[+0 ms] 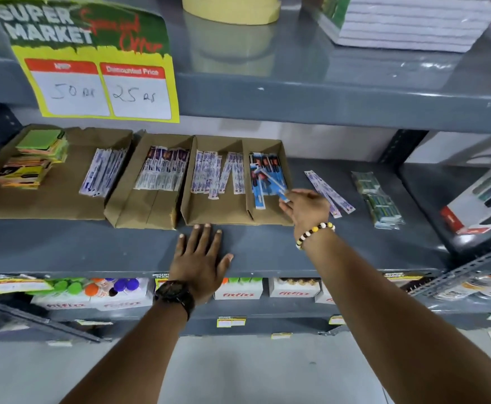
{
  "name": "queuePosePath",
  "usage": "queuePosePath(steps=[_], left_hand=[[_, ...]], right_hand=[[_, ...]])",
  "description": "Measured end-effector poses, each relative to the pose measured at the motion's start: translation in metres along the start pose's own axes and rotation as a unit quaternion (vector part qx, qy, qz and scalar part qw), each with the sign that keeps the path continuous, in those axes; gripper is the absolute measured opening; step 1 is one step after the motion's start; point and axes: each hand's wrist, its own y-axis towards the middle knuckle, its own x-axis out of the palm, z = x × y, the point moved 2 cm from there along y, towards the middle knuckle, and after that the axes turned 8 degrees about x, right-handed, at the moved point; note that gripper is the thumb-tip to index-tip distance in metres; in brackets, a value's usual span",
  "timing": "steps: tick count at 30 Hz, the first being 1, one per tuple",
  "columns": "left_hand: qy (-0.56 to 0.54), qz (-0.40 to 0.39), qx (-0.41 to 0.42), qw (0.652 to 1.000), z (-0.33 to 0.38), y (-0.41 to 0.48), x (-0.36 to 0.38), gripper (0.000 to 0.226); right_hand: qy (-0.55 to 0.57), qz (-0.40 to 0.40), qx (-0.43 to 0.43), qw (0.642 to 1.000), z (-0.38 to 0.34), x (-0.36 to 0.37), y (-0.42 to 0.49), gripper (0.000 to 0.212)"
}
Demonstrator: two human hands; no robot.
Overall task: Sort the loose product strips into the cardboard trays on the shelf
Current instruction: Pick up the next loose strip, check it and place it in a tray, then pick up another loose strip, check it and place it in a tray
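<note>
Several cardboard trays stand side by side on the grey shelf point(267, 246). The rightmost tray point(270, 218) holds white-and-purple strips on its left and blue strips point(263, 177) in its right compartment. My right hand point(307, 209), wearing a bead bracelet, pinches a blue strip point(282, 195) at that compartment's right wall. A few loose white-and-purple strips point(330, 192) lie on the bare shelf just right of the hand. Flat on the shelf's front edge rests my left hand point(202, 260), fingers spread, holding nothing, just in front of the tray.
A middle tray point(139, 214) holds dark-topped strips; a left tray point(49, 205) holds white strips and stacked green and orange packets point(34, 160). Green bagged packs point(380, 196) and a red-and-white box point(480, 202) lie to the right. A price sign point(101, 68) hangs above.
</note>
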Motion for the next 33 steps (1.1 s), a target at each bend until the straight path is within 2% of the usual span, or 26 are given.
queuePosePath(steps=[2, 5, 6, 7, 9, 11, 13, 16, 19, 21, 24, 27, 33], left_hand=[[0.007, 0.011, 0.001, 1.000, -0.001, -0.001, 0.001, 0.078], [0.016, 0.009, -0.003, 1.000, -0.001, 0.000, 0.002, 0.074], [0.018, 0.009, -0.004, 1.000, 0.000, 0.001, 0.002, 0.073], [0.020, 0.011, -0.003, 1.000, 0.000, 0.000, 0.001, 0.072], [0.026, 0.014, 0.000, 1.000, 0.000, 0.001, 0.000, 0.070], [0.030, 0.015, -0.002, 0.999, 0.000, 0.000, 0.000, 0.069], [0.029, 0.020, -0.004, 0.999, 0.000, 0.000, 0.000, 0.068], [0.033, 0.022, 0.002, 0.999, 0.001, -0.001, 0.000, 0.067], [0.036, 0.020, 0.006, 0.999, 0.002, 0.000, 0.000, 0.065], [0.038, 0.020, 0.004, 0.999, 0.002, 0.000, 0.000, 0.065], [0.043, 0.013, 0.002, 0.999, 0.002, 0.000, 0.000, 0.066], [0.048, 0.010, -0.002, 0.999, 0.002, 0.001, 0.000, 0.067], [0.036, 0.006, -0.003, 0.999, -0.001, 0.001, 0.003, 0.068]], right_hand=[[0.012, 0.017, -0.003, 1.000, 0.001, 0.010, 0.009, 0.020], [-0.005, -0.009, 0.018, 1.000, 0.005, 0.023, 0.020, 0.008], [-0.018, -0.022, 0.032, 0.999, 0.007, 0.025, 0.022, 0.021], [-0.056, -0.036, 0.039, 0.997, 0.008, 0.026, 0.024, 0.027], [-0.118, -0.057, 0.031, 0.991, 0.006, 0.024, 0.024, 0.022], [-0.143, -0.046, 0.004, 0.989, -0.001, 0.014, 0.024, 0.008], [-0.175, -0.017, -0.046, 0.983, -0.009, -0.004, 0.031, 0.016], [-0.233, 0.029, -0.120, 0.965, -0.022, -0.044, 0.058, 0.013], [-0.315, 0.129, -0.146, 0.929, -0.036, -0.078, 0.078, 0.022], [-0.383, 0.165, -0.154, 0.896, -0.041, -0.090, 0.074, 0.023], [-0.480, 0.166, -0.158, 0.847, -0.038, -0.098, 0.076, 0.020], [-0.563, 0.138, -0.149, 0.801, -0.029, -0.098, 0.085, 0.031], [-0.576, 0.164, -0.145, 0.788, -0.021, -0.091, 0.091, 0.039]])
